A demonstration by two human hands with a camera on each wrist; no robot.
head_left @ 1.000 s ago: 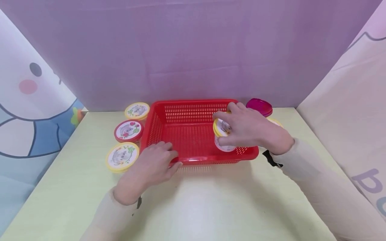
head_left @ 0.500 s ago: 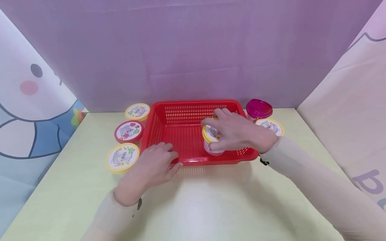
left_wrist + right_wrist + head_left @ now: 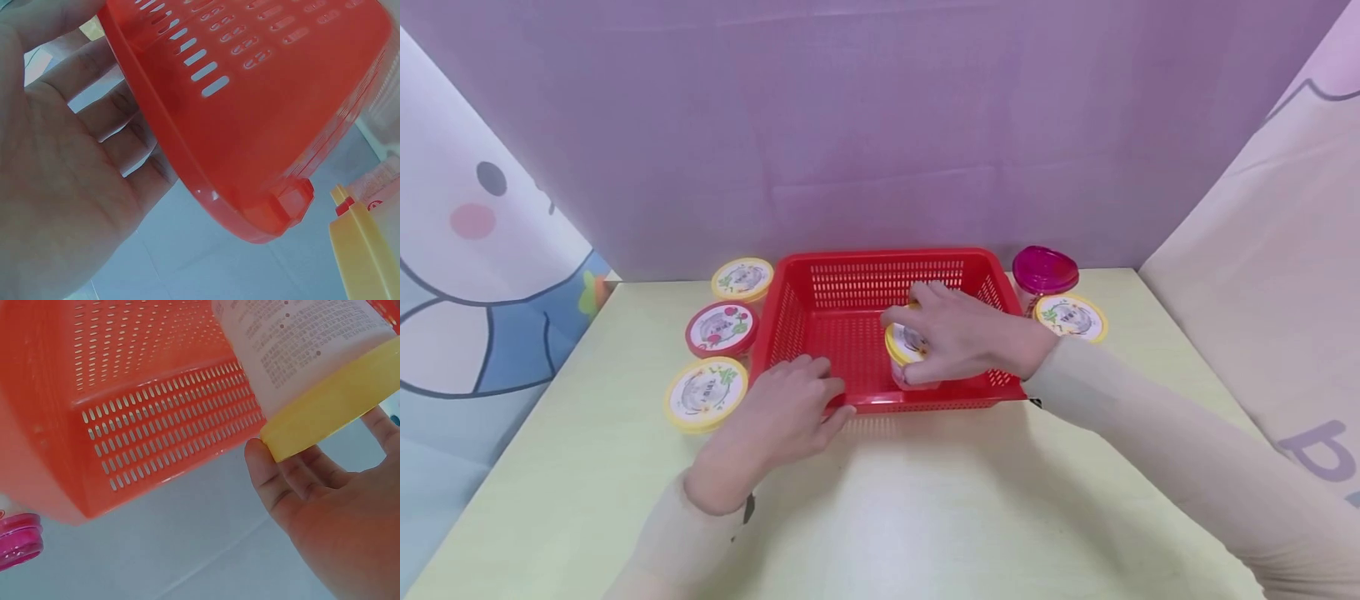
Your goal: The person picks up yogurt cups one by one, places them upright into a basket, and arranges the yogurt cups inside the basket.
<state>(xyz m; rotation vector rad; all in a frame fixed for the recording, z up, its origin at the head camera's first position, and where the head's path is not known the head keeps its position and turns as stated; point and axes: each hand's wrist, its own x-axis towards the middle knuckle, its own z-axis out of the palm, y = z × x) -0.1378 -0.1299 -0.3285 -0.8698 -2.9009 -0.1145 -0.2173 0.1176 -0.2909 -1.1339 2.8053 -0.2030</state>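
Note:
A red slotted plastic basket (image 3: 857, 346) sits mid-table against the purple backdrop. At its front left corner my left hand (image 3: 775, 412) holds the rim, fingers over the edge and thumb on the near side. The left wrist view has the fingers passing behind the basket wall (image 3: 262, 119). My right hand (image 3: 958, 333) grips a plastic tub with a yellow lid (image 3: 901, 340) from above, inside the basket. In the right wrist view the fingertips pinch the yellow lid (image 3: 331, 400), below printed text on the tub's side. Whether its base touches the basket floor I cannot tell.
Left of the basket stand a yellow-lidded tub (image 3: 742, 279), a red-lidded tub (image 3: 721, 328) and another yellow-lidded tub (image 3: 706, 394). On the right are a magenta-lidded tub (image 3: 1045, 271) and a yellow-lidded one (image 3: 1071, 317). Fabric walls enclose the table (image 3: 895, 508).
My right hand has moved left across the basket with the tub, uncovering the yellow-lidded tub at the right. The left hand and the basket have stayed in place.

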